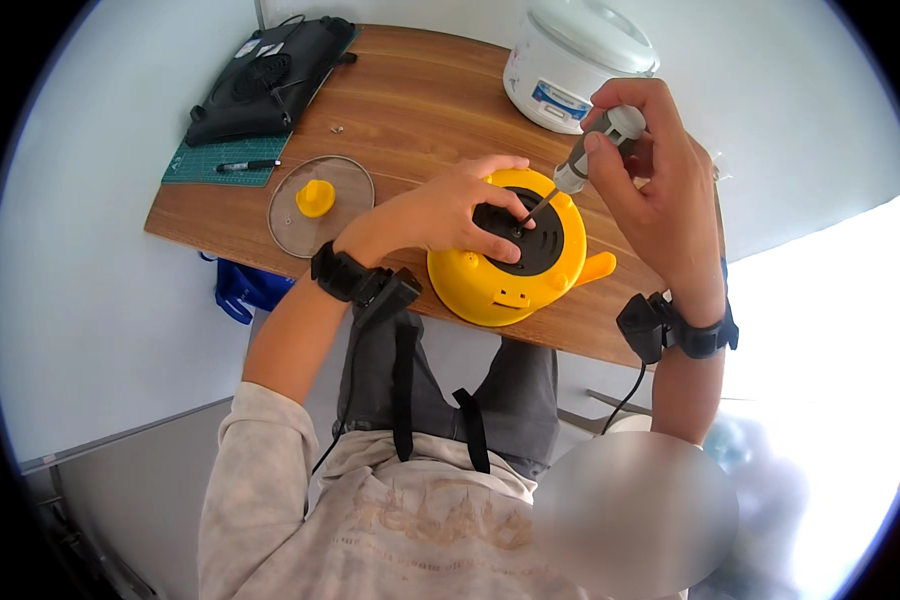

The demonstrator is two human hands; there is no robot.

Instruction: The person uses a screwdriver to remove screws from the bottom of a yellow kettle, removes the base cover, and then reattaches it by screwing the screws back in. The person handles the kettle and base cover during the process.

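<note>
A yellow electric pot lies bottom up near the table's front edge, its black slotted base facing me and its stubby handle pointing right. My left hand rests across the base with fingers spread, thumb and fingertips around the centre. In my right hand is a screwdriver with a grey and white handle, tilted down to the left. Its tip meets the middle of the base, between my left fingers. Whether a screw sits under the tip is too small to tell.
Left of the pot lies a clear round lid with a yellow knob. Small metal bits lie behind it. A black device and a pen rest on a green cutting mat. A white rice cooker stands at the back right.
</note>
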